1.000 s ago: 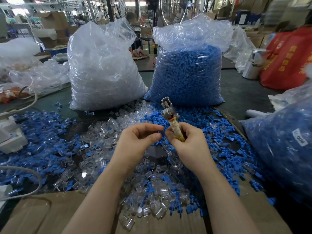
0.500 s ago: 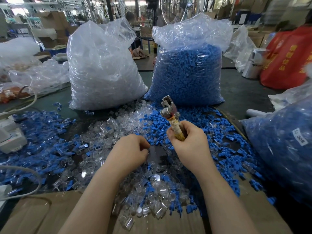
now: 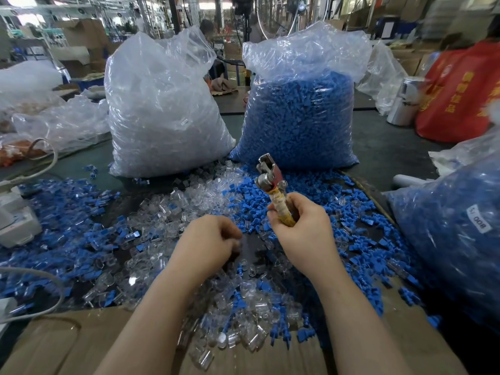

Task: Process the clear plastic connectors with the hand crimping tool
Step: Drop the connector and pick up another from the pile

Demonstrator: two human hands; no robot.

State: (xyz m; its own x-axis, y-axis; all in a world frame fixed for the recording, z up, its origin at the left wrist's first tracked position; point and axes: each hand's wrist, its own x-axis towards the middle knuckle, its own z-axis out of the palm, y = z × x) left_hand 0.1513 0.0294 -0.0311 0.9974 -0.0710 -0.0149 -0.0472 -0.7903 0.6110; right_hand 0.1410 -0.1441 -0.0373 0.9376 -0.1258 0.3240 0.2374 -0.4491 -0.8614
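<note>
Presently at the pick-up step, by the look of it. Right hand (image 3: 303,234) wrapped round the taped handle of the hand crimping tool (image 3: 272,189), metal head held upright over the pile. Left hand (image 3: 209,243) low on the heap, fingers curled down among the parts; cannot tell whether a piece is held

Clear plastic connectors (image 3: 167,212) strewn loose across the middle of the bench (image 3: 384,147), mixed with blue connectors (image 3: 305,201), thickest just under and ahead of both hands. More in the clear bag (image 3: 162,109) behind; blue ones in the blue-filled bag (image 3: 300,117) beside it

Handling, as judged: each connector small, very light, hard-shelled and smooth, so likely slippery and apt to skitter. Best pinched by thumb and fingertip across the flat sides, open end kept free for the tool head. Thin walls may crack if squeezed askew. Hard to single out, being transparent on a dark top

Surface: dark bench top, cardboard sheet (image 3: 67,345) laid along the near edge, white cable (image 3: 46,290) looping at the left. Another blue bag (image 3: 454,239) close on the right

Room: busy workshop, cartons and a fan further back, blurred
</note>
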